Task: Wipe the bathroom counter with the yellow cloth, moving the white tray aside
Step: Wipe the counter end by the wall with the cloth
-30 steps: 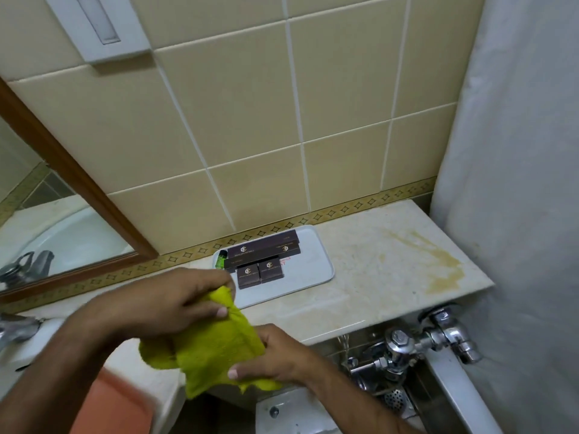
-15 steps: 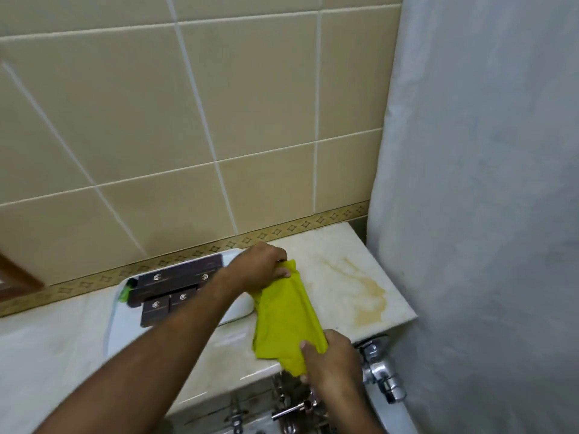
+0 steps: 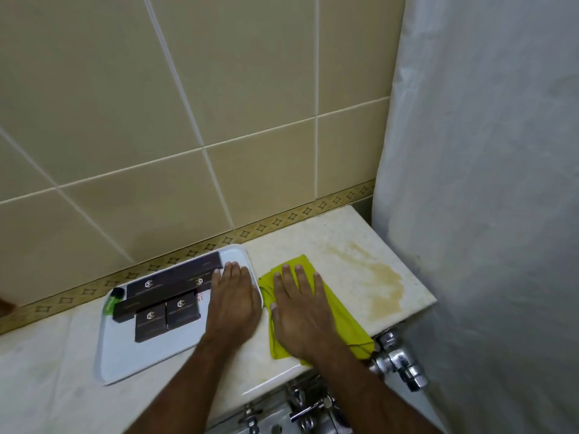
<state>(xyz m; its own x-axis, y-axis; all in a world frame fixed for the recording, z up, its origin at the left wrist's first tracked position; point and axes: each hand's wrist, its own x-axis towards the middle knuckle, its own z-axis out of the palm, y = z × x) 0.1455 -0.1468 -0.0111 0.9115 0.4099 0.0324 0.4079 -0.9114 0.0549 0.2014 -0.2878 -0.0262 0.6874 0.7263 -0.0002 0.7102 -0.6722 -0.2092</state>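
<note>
Both hands are down on the desk (image 3: 329,239) now. The right hand (image 3: 300,311) lies flat with fingers spread on top of the cloth (image 3: 341,311), palm pressing it to the surface, gripping nothing. The cloth sits rumpled near the front edge, toward the right end, with one corner hanging just over that edge above the chrome valve (image 3: 398,361). Beyond it, toward the right end, a brown stain (image 3: 376,277) marks the desk, clear of the cloth. The left hand (image 3: 233,302) rests flat too, fingers together, on the right end of the tray (image 3: 131,361), which lies slightly skewed close to the back edge by the tiled wall (image 3: 188,120). On the tray sit dark boxes (image 3: 166,296) bunched toward its back, with a small green item (image 3: 113,300) at its back left corner. A white curtain (image 3: 485,183) hangs off the right end.
</note>
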